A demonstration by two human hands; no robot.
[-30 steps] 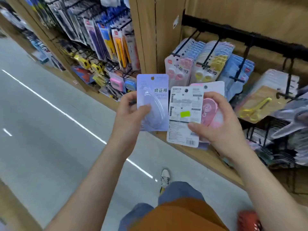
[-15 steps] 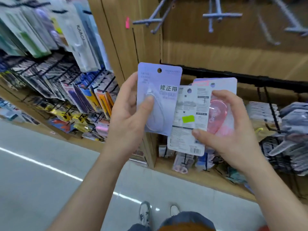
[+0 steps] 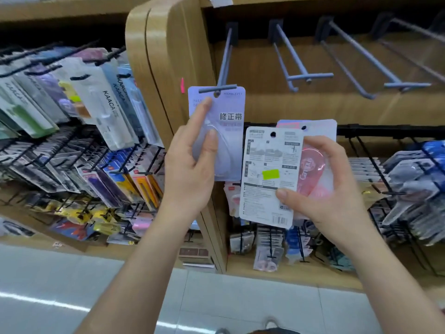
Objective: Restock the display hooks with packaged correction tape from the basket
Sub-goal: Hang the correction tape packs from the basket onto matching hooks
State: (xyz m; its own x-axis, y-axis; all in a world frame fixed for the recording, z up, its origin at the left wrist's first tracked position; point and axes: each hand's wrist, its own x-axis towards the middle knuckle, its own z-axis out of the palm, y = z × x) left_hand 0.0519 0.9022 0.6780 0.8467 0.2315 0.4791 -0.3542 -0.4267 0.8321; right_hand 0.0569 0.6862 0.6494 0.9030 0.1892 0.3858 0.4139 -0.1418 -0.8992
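Note:
My left hand [image 3: 191, 162] holds a lilac correction tape pack [image 3: 227, 131] upright, thumb on its front and index finger stretched up beside its hang hole. That hole sits right at the tip of the leftmost grey display hook [image 3: 222, 68]. My right hand [image 3: 320, 186] grips a small stack of packs: a white card turned back-side out [image 3: 267, 189] in front and a pink correction tape pack [image 3: 313, 165] behind it. The basket is out of view.
Three more bare grey hooks [image 3: 310, 77] jut from the wooden back panel to the right. A wooden divider [image 3: 163, 92] separates a left bay full of hanging pen packs [image 3: 101, 112]. Black racks with packaged goods [image 3: 409, 179] fill the lower right shelf.
My view has tilted up from the lower racks to the bare grey hooks. My left hand has raised the lilac pack to the leftmost hook's tip; my right hand keeps its stack.

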